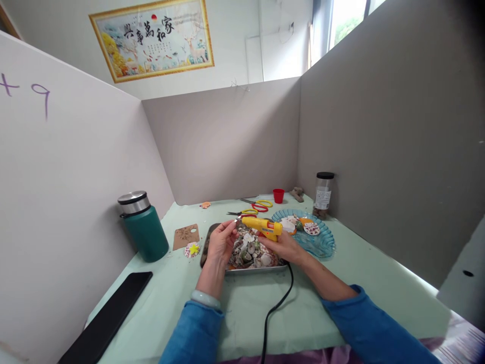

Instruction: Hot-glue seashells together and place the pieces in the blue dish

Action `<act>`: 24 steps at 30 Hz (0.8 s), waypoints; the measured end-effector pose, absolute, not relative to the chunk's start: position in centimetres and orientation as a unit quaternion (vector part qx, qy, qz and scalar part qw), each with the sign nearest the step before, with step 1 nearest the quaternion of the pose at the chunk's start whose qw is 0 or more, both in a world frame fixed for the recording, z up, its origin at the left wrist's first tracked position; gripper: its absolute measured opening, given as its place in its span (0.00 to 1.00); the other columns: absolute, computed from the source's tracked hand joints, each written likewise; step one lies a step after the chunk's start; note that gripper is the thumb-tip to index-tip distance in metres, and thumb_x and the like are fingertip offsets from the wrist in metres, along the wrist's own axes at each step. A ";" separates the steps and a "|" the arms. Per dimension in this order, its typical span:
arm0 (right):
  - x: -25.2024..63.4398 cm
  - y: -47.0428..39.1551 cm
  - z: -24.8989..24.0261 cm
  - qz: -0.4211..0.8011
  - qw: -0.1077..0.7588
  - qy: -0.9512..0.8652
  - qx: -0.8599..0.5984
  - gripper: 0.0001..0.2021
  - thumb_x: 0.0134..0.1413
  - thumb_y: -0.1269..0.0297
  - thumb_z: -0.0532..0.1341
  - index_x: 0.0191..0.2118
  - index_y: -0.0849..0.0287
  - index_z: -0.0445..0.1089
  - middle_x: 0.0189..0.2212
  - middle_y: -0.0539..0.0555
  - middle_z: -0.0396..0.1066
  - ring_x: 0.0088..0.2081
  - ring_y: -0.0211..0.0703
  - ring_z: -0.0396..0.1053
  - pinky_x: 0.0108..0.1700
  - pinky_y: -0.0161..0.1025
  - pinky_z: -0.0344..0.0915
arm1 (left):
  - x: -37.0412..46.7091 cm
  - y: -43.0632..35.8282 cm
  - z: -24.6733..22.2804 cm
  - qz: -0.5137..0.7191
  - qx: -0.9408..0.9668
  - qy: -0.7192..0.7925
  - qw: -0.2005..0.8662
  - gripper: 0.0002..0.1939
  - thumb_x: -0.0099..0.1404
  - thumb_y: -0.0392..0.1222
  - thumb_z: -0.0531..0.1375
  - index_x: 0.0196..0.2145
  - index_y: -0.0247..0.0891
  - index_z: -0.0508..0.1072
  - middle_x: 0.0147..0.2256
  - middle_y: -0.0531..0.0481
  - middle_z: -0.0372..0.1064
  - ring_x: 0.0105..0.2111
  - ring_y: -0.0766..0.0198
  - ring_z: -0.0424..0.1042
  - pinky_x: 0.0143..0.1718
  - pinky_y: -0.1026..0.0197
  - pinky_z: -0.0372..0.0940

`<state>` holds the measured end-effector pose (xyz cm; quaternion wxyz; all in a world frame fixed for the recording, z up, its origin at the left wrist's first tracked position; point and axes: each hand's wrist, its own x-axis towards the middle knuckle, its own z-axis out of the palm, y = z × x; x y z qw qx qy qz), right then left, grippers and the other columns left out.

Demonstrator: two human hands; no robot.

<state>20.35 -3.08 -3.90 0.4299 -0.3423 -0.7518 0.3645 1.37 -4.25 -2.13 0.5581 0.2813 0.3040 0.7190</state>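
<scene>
My right hand is wrapped round the handle of a yellow hot glue gun, whose nozzle points left. Fingers pinched, my left hand is at the nozzle tip; what it pinches is too small to make out. Both hands are above a metal tray heaped with seashells. From the gun a black cord runs down over the table's front edge. Just left of the tray lies a speckled round piece with a yellow star on it.
Two pairs of scissors and a red cup are behind the tray. On the right stand a blue plate with shells and a jar. A green bottle, brown card and black flat object are left.
</scene>
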 end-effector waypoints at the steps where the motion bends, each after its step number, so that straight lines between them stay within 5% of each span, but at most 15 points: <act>1: 20.3 -3.1 -3.9 0.366 0.426 -0.753 -0.343 0.15 0.51 0.53 0.59 0.38 0.60 0.70 0.23 0.48 0.64 0.25 0.39 0.61 0.29 0.35 0.60 | 1.3 -4.2 -2.2 0.719 0.281 0.303 0.559 0.11 0.44 0.28 0.71 0.27 0.27 0.76 0.25 0.49 0.73 0.18 0.75 0.66 0.20 0.71 0.65; 24: 20.5 -2.5 -4.6 0.360 0.429 -0.755 -0.342 0.15 0.53 0.52 0.59 0.38 0.60 0.70 0.20 0.46 0.62 0.22 0.36 0.59 0.26 0.34 0.59 | 1.3 -3.9 -2.6 0.714 0.284 0.305 0.562 0.10 0.45 0.29 0.71 0.27 0.29 0.75 0.28 0.47 0.75 0.19 0.75 0.66 0.21 0.71 0.65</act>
